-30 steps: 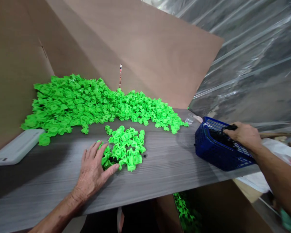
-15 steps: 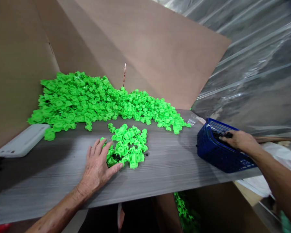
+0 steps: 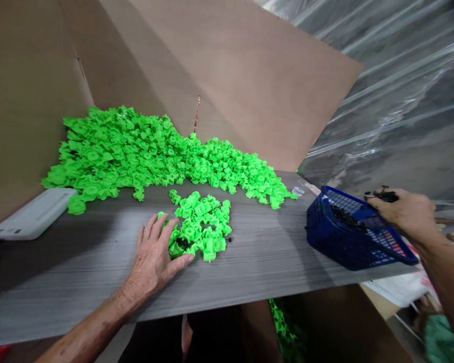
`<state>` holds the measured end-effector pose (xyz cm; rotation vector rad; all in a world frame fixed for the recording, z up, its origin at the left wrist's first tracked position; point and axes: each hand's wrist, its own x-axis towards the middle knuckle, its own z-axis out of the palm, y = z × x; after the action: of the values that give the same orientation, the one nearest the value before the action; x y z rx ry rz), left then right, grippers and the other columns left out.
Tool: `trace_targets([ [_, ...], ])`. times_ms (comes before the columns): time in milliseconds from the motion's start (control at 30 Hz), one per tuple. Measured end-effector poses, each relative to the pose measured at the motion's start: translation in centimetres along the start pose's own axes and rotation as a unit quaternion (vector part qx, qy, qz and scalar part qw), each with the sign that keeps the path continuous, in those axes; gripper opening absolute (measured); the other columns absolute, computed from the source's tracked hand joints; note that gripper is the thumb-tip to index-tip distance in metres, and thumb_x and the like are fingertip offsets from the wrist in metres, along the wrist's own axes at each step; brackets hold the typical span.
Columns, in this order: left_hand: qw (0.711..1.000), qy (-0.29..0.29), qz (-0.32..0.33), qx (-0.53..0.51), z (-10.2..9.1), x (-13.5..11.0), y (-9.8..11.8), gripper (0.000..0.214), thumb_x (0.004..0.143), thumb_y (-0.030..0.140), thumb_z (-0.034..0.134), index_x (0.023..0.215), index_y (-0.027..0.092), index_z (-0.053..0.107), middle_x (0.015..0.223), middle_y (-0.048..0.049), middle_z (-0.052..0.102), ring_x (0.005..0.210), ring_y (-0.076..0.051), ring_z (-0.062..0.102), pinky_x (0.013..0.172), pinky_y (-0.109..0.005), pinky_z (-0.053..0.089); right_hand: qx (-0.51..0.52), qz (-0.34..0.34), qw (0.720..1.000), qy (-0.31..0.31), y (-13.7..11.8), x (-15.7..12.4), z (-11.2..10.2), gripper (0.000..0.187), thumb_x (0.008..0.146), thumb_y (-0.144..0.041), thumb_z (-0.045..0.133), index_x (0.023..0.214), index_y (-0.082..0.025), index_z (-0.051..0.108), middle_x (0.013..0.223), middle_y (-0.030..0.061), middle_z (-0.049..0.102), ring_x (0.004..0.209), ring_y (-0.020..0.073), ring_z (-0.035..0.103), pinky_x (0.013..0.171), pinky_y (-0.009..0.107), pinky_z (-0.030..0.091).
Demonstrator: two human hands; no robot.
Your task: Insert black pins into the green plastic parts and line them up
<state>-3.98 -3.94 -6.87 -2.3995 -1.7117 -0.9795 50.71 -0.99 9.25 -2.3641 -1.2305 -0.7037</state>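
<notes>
The left hand (image 3: 153,259) lies spread against a small heap of neon-green plastic fittings (image 3: 202,227) near the front edge of the grey tabletop (image 3: 265,267); the right hand (image 3: 401,212) pinches small black pieces (image 3: 382,196) above a blue plastic mesh basket (image 3: 318,237) at the right edge; all look light and stiff, best pinched by their rims.

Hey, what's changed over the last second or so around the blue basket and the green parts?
The right hand has lifted up and to the right, out of the blue plastic mesh basket, and now holds small black plastic pieces above it. The left hand stayed open against the small pile of bright green plastic parts, which looks unchanged.
</notes>
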Motion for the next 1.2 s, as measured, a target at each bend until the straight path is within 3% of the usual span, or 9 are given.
trace_targets([
  [133,1.000,-0.009,-0.004,0.006,-0.1,0.1,0.2,0.070,0.074,0.055,0.064,0.130,0.016,0.050,0.141,-0.0206,0.047,0.136,-0.040,0.034,0.105,-0.060,0.032,0.198,0.019,0.980,-0.028,-7.5,-2.5,-2.7,0.030,0.073,-0.023,0.067,0.100,-0.012,0.074,0.083,0.0136,0.072,0.059,0.0165,0.058,0.051,0.028,0.044],
  [200,1.000,-0.010,-0.006,0.010,-0.1,0.1,0.2,0.070,0.073,0.053,0.066,0.130,0.016,0.050,0.141,-0.0207,0.047,0.136,-0.041,0.034,0.105,-0.059,0.032,0.338,-0.015,0.937,-0.086,-12.0,-4.8,-3.0,0.036,0.070,-0.029,0.068,0.102,-0.012,0.071,0.073,0.0070,0.068,0.049,0.0128,0.053,0.041,0.024,0.039],
  [300,1.000,-0.009,-0.002,0.013,-0.1,0.1,0.2,0.072,0.072,0.053,0.066,0.131,0.015,0.050,0.140,-0.0214,0.048,0.136,-0.041,0.034,0.104,-0.060,0.032,0.441,-0.124,0.866,-0.201,-18.8,-9.2,-2.3,0.040,0.067,-0.037,0.069,0.098,-0.012,0.070,0.067,0.0015,0.065,0.044,0.0106,0.049,0.035,0.021,0.038],
  [433,1.000,-0.011,-0.004,0.011,0.0,0.1,0.2,0.081,0.071,0.057,0.066,0.136,0.013,0.046,0.142,-0.0229,0.046,0.137,-0.042,0.032,0.106,-0.062,0.029,0.476,-0.297,0.777,-0.285,-27.2,-15.4,-0.5,0.025,0.071,-0.030,0.066,0.089,-0.014,0.071,0.068,0.0002,0.067,0.056,0.0123,0.058,0.053,0.024,0.047],
  [567,0.999,-0.027,-0.023,0.015,0.2,0.1,0.3,0.086,0.070,0.059,0.066,0.140,0.014,0.043,0.147,-0.0233,0.041,0.138,-0.044,0.029,0.106,-0.065,0.027,0.379,-0.423,0.771,-0.288,-32.7,-19.8,0.3,0.020,0.072,-0.022,0.068,0.091,-0.019,0.071,0.078,0.0019,0.071,0.074,0.0174,0.065,0.068,0.027,0.048],
  [733,0.998,-0.050,-0.041,0.016,0.3,0.2,0.4,0.089,0.070,0.059,0.065,0.141,0.011,0.041,0.148,-0.0244,0.039,0.140,-0.044,0.025,0.105,-0.066,0.027,0.261,-0.511,0.776,-0.263,-34.2,-21.2,0.0,0.024,0.076,-0.021,0.066,0.100,-0.024,0.070,0.091,0.0057,0.068,0.086,0.0230,0.064,0.074,0.031,0.048],
  [1000,0.997,-0.067,-0.046,0.013,0.1,0.5,0.4,0.091,0.070,0.061,0.065,0.140,0.008,0.041,0.147,-0.0248,0.040,0.140,-0.044,0.024,0.105,-0.064,0.028,0.297,-0.510,0.753,-0.291,-33.3,-19.8,0.2,0.056,0.071,-0.016,0.072,0.125,-0.022,0.060,0.115,0.0085,0.062,0.107,0.0236,0.059,0.094,0.037,0.045],
  [1100,0.997,-0.063,-0.039,0.021,0.2,0.4,0.2,0.088,0.071,0.060,0.064,0.140,0.009,0.042,0.147,-0.0236,0.041,0.140,-0.044,0.024,0.106,-0.063,0.029,0.336,-0.480,0.762,-0.275,-33.0,-19.6,0.2,0.047,0.073,-0.015,0.071,0.119,-0.019,0.064,0.111,0.0085,0.065,0.104,0.0230,0.061,0.092,0.036,0.046],
  [1200,0.998,-0.050,-0.019,0.032,0.4,0.2,-0.1,0.083,0.074,0.058,0.060,0.139,0.010,0.042,0.147,-0.0229,0.040,0.141,-0.043,0.023,0.106,-0.063,0.029,0.375,-0.443,0.787,-0.208,-32.8,-19.9,0.2,0.020,0.080,-0.016,0.066,0.099,-0.016,0.072,0.095,0.0076,0.070,0.092,0.0205,0.065,0.085,0.031,0.047],
])
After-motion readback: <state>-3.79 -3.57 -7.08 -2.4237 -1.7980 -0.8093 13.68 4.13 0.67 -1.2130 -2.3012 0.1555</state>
